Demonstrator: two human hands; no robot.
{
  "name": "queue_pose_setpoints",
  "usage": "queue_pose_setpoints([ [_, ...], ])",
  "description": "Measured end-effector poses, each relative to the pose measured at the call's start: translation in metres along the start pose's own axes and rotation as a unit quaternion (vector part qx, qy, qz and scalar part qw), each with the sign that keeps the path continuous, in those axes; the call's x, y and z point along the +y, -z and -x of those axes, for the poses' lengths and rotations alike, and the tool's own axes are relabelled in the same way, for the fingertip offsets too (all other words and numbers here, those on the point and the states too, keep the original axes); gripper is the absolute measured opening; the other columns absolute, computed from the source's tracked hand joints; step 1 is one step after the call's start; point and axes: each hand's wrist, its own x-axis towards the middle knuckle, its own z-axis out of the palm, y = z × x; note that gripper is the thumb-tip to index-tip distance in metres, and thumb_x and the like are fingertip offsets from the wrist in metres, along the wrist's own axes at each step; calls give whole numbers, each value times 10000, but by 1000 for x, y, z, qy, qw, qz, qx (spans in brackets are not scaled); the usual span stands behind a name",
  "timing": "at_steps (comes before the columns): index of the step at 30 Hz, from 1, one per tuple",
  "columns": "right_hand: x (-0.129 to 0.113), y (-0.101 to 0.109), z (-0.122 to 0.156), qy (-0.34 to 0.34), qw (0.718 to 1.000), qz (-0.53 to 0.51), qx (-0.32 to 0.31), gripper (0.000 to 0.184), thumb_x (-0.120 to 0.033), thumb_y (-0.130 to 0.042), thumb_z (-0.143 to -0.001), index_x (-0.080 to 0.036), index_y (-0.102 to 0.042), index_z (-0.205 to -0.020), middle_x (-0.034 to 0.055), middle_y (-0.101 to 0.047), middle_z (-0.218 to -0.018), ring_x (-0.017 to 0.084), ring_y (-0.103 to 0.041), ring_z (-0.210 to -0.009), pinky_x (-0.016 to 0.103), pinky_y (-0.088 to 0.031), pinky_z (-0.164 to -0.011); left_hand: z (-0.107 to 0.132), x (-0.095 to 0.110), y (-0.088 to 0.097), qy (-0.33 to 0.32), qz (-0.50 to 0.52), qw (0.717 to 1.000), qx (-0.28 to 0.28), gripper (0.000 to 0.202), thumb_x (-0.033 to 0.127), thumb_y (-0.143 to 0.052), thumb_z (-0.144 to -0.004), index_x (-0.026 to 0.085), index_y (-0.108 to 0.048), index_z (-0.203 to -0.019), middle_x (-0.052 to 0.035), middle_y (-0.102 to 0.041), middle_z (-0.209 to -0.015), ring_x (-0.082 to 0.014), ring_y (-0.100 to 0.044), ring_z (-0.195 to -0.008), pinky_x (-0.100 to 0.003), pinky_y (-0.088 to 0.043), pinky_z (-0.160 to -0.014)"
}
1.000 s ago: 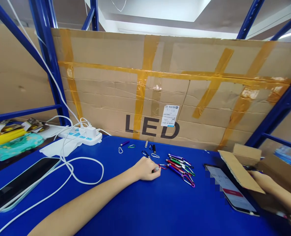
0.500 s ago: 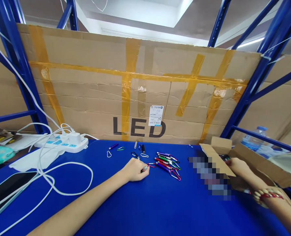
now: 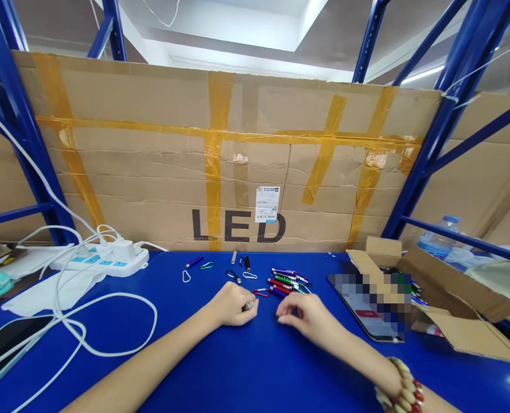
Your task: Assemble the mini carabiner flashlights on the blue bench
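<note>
My left hand (image 3: 233,305) rests closed on the blue table around a small keychain flashlight (image 3: 248,306), whose silvery end shows between thumb and fingers; the rest is hidden. My right hand (image 3: 304,314) is just in front of the pile, fingers curved and apart, with nothing visible in them. Behind it lies a pile of slim keychain flashlights (image 3: 283,281) in purple, red and green with carabiner clips, partly covered by that hand. A red carabiner (image 3: 262,292) lies between the hands. Farther back are a black flashlight (image 3: 248,263), a purple tube (image 3: 194,261) and a green carabiner (image 3: 207,265).
An open cardboard box (image 3: 452,332) holding more flashlights stands at the right, beside a tablet (image 3: 366,316) partly blurred out. A white power strip (image 3: 125,267), looping cables (image 3: 154,321) and a phone (image 3: 18,338) occupy the left. A cardboard wall (image 3: 164,189) closes the back.
My right hand has left the box and come left to the flashlight pile. My left hand stays closed around its flashlight. The view has shifted slightly.
</note>
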Motion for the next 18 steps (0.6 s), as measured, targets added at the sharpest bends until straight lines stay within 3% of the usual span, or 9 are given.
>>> queue_pose_setpoints([
  [2, -6, -16, -4, -6, 999, -18, -40, 124, -47, -669, -678, -166, -637, -693, -12, -608, -671, 139, -569, -603, 191, -428, -554, 0, 0, 0, -18, -2, 1000, -2, 312, 211, -338, -786, 161, -319, -479, 14, -403, -425, -104, -366, -375, -259, -205, -433],
  [4, -5, -22, -7, -3, 999, -23, -40, 127, -37, -680, -691, -159, -653, -709, -7, -610, -681, 136, -569, -609, 189, -429, -561, -1, 0, -1, -27, -1, 1000, -3, 312, 209, -336, -789, 163, -322, -481, 14, -400, -424, -103, -365, -373, -256, -210, -433],
  [11, 9, -18, -13, 34, 999, 14, -3, 132, -56, -665, -735, -169, -680, -801, 24, -616, -775, 162, -569, -716, 220, -442, -637, -2, -2, 0, -23, 10, 1000, 0, 310, 192, -330, -799, 159, -309, -492, 23, -409, -436, -97, -358, -381, -251, -212, -439],
  [14, 4, 7, -11, 42, 997, 42, 49, 172, -192, -677, -741, -209, -658, -911, 34, -603, -890, 186, -560, -777, 246, -452, -648, -2, -3, 1, -15, 15, 1000, 1, 318, 184, -323, -801, 158, -292, -486, 23, -398, -429, -96, -347, -379, -257, -201, -438],
  [18, 16, 76, -1, -19, 978, 42, 202, 181, -336, -557, -800, -209, -649, -891, 19, -624, -835, 188, -579, -743, 243, -454, -586, -2, -5, 0, 0, 27, 1000, 0, 326, 183, -316, -804, 159, -271, -483, 27, -368, -423, -93, -320, -375, -257, -202, -436],
])
